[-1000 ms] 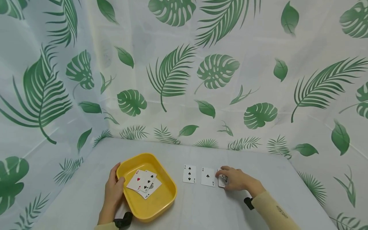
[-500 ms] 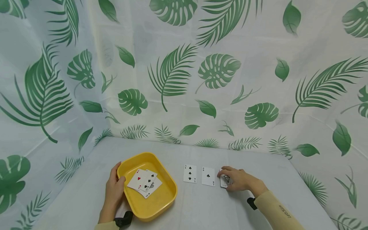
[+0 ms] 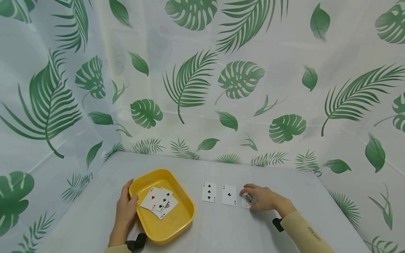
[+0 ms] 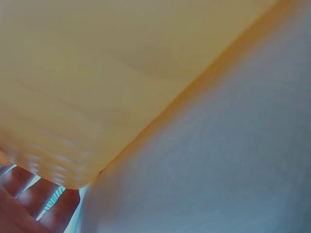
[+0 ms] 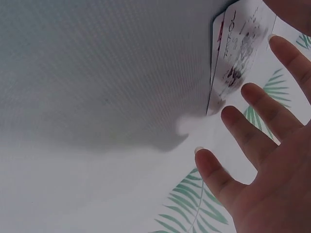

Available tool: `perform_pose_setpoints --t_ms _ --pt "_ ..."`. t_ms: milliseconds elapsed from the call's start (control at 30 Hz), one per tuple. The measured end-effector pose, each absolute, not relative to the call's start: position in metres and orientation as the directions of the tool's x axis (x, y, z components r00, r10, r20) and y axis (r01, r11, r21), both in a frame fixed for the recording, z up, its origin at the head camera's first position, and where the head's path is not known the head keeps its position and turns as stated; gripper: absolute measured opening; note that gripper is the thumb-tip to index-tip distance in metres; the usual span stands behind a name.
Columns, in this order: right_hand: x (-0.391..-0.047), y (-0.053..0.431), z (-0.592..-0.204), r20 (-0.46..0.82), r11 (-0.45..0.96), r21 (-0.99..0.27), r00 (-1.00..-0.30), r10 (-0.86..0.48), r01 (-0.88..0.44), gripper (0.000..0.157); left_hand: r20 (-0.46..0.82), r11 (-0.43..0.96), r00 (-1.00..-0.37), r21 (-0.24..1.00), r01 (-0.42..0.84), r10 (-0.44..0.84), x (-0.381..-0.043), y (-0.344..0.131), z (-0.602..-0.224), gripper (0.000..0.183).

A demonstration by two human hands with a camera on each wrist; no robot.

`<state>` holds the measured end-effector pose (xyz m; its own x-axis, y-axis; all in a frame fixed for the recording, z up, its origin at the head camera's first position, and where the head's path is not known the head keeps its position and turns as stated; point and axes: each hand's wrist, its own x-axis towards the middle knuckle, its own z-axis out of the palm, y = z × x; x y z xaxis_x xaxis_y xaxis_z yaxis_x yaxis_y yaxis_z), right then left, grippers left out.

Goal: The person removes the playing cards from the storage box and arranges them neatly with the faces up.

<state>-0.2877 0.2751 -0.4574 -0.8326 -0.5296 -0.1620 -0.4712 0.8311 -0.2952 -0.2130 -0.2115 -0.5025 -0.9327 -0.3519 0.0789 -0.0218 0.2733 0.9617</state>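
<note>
- Left hand grips the left rim of the yellow tray, thumb hooked over the edge and fingers down the outside wall. Left wrist view just shows the tray's underside with fingertips peeking below it.
- The tray sits on the grey table, at about 9 o'clock from the row of cards.
- Inside the tray there's a small messy pile of face-up cards, overlapping, with a red-pip card on top at the left and a black-pip one beside it.
- Right hand rests over a face card on the table, fingertips touching it, palm down. Fingers look fairly straight in the right wrist view, with the face card lying flat under them, so it's pressing, not pinching.
- At 9 o'clock from that hand, just beside it, lies the ace of clubs, and further at 9 o'clock a spades card. Both face up, apart from each other, in one line.
- A leaf-print curtain hangs behind the table at 12 o'clock and wraps both sides.
</note>
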Motion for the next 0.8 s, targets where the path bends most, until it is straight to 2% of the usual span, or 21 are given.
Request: perform_pose_setpoints --t_ms 800 --pt "-0.2845 0.2730 -0.4542 -0.185 0.856 -0.276 -0.850 -0.493 -0.437 0.060 0.060 0.256 -0.932 0.966 -0.037 -0.358 -0.2125 -0.2108 -0.5024 0.067"
